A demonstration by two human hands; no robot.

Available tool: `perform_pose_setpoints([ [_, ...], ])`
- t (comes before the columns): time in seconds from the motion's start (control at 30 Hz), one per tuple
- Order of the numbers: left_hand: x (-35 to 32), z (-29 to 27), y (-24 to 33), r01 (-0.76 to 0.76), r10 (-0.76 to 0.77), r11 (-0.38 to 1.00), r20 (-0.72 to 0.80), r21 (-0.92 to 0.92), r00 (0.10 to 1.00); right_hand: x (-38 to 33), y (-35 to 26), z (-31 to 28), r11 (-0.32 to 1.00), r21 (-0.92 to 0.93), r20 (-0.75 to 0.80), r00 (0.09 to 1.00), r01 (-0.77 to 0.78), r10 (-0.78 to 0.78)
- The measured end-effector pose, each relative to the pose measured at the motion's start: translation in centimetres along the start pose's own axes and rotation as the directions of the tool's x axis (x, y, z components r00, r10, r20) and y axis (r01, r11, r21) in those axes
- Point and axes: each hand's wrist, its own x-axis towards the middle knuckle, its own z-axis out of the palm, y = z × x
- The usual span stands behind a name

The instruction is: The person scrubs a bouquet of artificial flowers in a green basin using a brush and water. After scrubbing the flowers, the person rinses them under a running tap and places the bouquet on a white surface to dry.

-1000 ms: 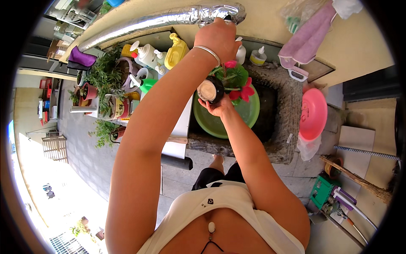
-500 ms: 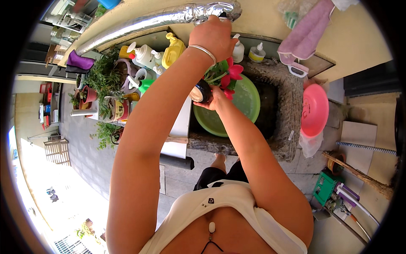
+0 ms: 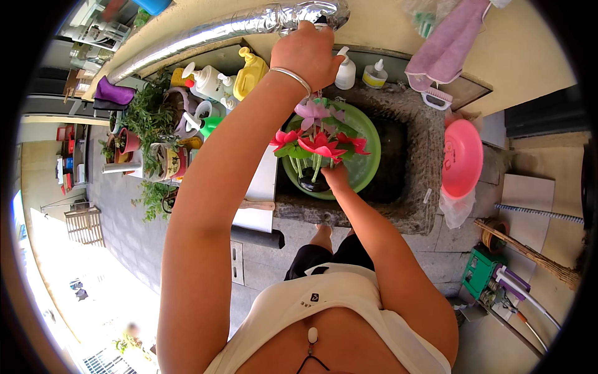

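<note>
My left hand [image 3: 306,57] reaches up to the end of a foil-wrapped pipe [image 3: 249,23] on the wall. Its fingers are curled closed there; a small dark part shows beyond them, but what they grip is mostly hidden. Lower down, my right hand [image 3: 336,176] holds a pot of lotus flowers [image 3: 321,144] by its dark round base [image 3: 313,182]. Red and pink blooms with green leaves stand upright over a green basin [image 3: 375,134] with water in it. The basin sits inside a rough stone sink [image 3: 427,156].
Soap and detergent bottles, one a yellow jug [image 3: 251,73], line the wall behind the sink. A white board [image 3: 258,187] lies left of it, near potted plants [image 3: 152,112]. A pink basin [image 3: 462,159] stands at the right, below a hanging purple cloth [image 3: 445,50].
My right hand has lowered the pot and turned it from lying on its side, base toward me, to upright over the basin. My left hand stays at the pipe's end.
</note>
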Motion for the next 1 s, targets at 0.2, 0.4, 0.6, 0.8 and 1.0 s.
perform_pose_setpoints([
  [0.2,-0.5,0.3,-0.4,0.006,-0.005,1.0,-0.022,0.018,1.0,-1.4,0.8,-4.8,0.954,-0.073,0.006,0.957,0.289,-0.29],
  [0.4,-0.2,0.3,-0.1,0.015,-0.015,1.0,-0.023,0.003,1.0,0.3,2.9,-8.7,0.706,-0.417,-0.076,0.752,0.573,-0.655],
  [0.6,-0.2,0.3,-0.3,0.008,-0.008,1.0,-0.04,0.002,0.999,-0.4,3.3,-11.9,0.581,-0.443,-0.088,0.612,0.683,-0.786],
  [0.8,0.2,0.7,-0.3,0.007,-0.006,1.0,-0.072,0.021,0.997,-0.6,3.2,-11.5,0.62,-0.452,-0.052,0.676,0.641,-0.735],
  [1.0,0.2,1.0,-0.5,-0.011,0.012,1.0,-0.109,0.013,0.994,1.6,2.0,-7.6,0.728,-0.337,-0.006,0.772,0.596,-0.635],
])
